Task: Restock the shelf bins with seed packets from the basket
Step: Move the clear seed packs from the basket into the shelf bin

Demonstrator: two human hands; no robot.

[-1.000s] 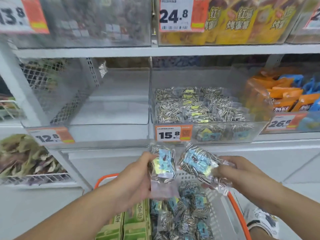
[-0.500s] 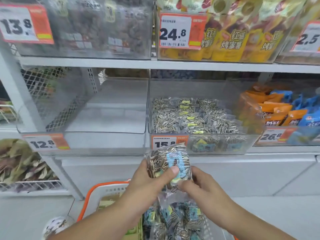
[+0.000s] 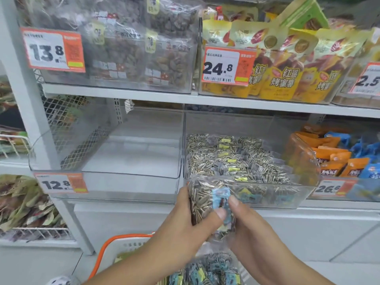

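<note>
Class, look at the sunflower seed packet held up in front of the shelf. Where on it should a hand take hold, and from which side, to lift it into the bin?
Grip the sunflower seed packet by its long side edges, coming from the left and right, as the left hand and right hand do. It stands upright and is flat, so its narrow edges suit a pinch. That leaves the top free to enter the seed bin first.

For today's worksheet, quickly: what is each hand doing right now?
Left hand: grips the seed packet.
Right hand: pinches the same packet's blue label.
</note>
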